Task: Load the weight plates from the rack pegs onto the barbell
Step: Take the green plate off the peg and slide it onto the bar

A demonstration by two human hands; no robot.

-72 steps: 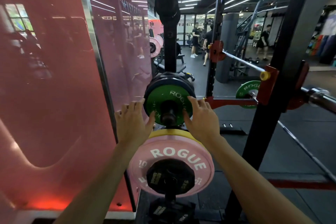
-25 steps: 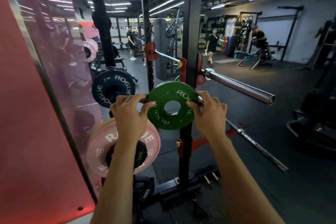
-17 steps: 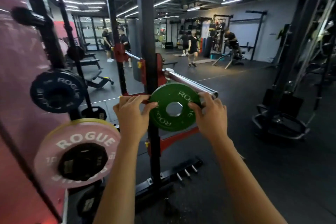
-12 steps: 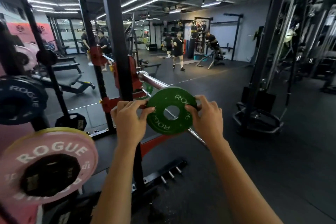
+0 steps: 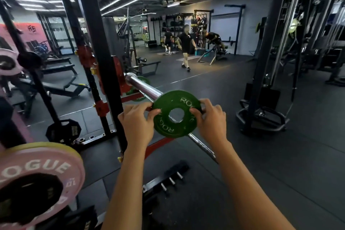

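Small green round weight plate [image 5: 175, 115] held upright at the tip of the chrome steel barbell sleeve [image 5: 142, 87].

Plate's left edge is pinched by curled fingers of left hand [image 5: 138, 122], right edge by right hand [image 5: 211, 117]; its centre hole is lined up with the sleeve end, not yet threaded. Pink round bumper plate [image 5: 40, 166] is seen on a peg at near left. Black steel rack upright [image 5: 98, 48] stands behind.

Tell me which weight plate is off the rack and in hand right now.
The small green plate, held at the barbell's end; the pink plate sits racked.
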